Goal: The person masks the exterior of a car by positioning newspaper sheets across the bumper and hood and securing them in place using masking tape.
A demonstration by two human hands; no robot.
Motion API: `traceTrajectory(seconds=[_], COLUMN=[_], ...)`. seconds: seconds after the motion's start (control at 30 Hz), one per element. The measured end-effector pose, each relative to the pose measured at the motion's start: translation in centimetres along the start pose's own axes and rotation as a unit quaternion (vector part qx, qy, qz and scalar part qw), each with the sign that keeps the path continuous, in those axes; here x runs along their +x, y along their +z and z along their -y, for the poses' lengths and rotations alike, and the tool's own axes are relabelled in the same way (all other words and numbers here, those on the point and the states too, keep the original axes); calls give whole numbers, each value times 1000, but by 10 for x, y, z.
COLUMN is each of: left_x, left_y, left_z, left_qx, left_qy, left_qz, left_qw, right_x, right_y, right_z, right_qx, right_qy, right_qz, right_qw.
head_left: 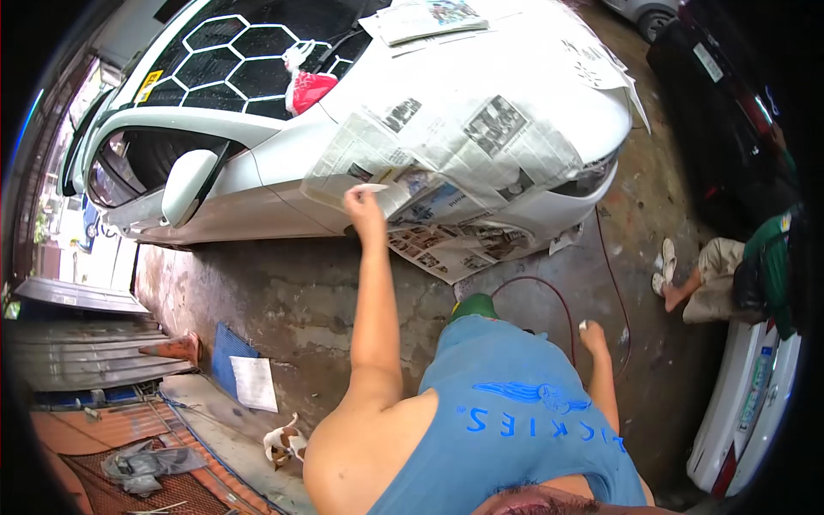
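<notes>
L hand (362, 209) pinching thin white paper-like strip (372, 187), prob. light, tearable, edge grip rec.; R hand (593, 336), fingers curled round small white obj. (584, 325)

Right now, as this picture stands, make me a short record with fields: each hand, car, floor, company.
Left hand: at the car's side, holding a small pale piece
Right hand: low, holding a small white thing
Car: white, partly covered by newspaper
Floor: stained, with a dark red hose or cable
Company: dog; another person
</notes>
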State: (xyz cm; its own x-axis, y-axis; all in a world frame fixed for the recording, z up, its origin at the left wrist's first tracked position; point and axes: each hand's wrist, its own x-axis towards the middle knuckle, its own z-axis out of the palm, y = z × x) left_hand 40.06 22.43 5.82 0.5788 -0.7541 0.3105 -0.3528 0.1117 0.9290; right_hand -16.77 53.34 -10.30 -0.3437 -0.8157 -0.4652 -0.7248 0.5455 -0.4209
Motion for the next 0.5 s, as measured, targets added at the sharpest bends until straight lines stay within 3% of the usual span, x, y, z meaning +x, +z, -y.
traceTrajectory(seconds=[0.07, 0.13, 0.23, 0.5], left_x=[51, 89, 139, 158], left_y=[-30, -52, -68, -55], left_z=[18, 27, 53, 53], left_qx=[97, 162, 202, 217], left_qy=[17, 23, 20, 19], left_qz=[-94, -123, -115, -117], left_qw=[991, 979, 972, 969], right_x=[-4, -12, 1, 20], right_y=[19, 50, 115, 112], right_z=[-10, -27, -87, 35], right_qx=[58, -44, -36, -76], right_qy=[115, 85, 102, 115], right_qz=[109, 101, 186, 146], right_qw=[986, 990, 977, 980])
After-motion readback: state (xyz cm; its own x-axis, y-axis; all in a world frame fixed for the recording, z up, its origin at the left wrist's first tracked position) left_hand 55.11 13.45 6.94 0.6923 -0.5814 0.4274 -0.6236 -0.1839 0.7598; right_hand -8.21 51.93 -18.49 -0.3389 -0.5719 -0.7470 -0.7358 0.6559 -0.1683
